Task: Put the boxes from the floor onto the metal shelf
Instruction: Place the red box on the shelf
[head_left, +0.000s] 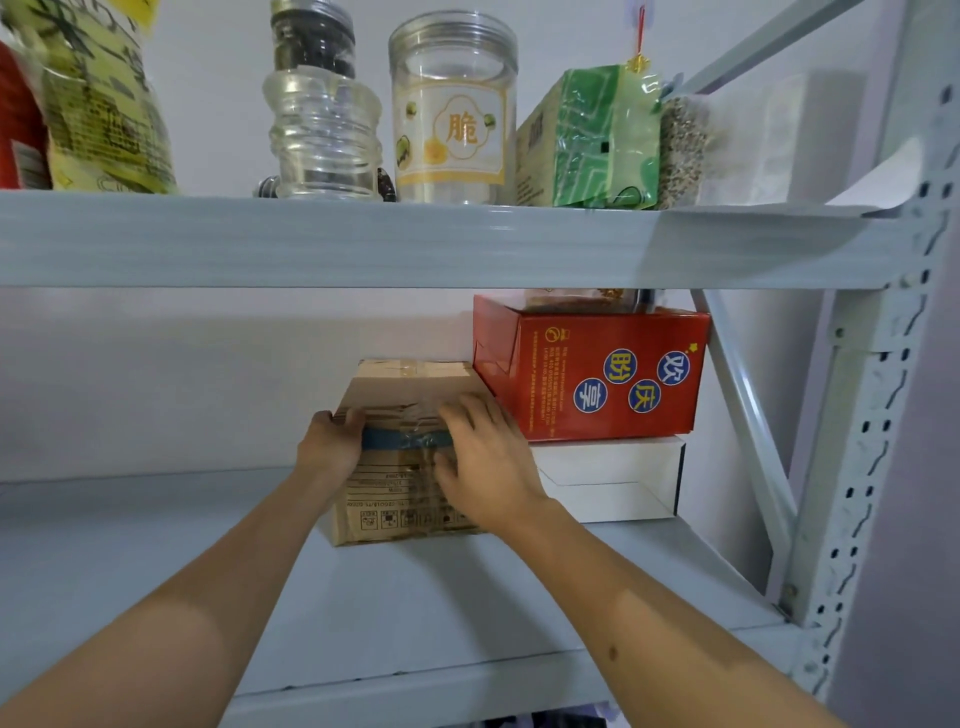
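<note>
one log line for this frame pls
phase: placing | brown box on shelf | left hand, right hand on it | beside red box

Soft, even indoor light fills your view, with the space beneath the upper shelf board (363, 239) falling into mild shadow. Glare streaks the clear jar (453, 109) above that board. Left of it, the yellow bag (104, 98) smears with blur; edges bow outward.
</note>
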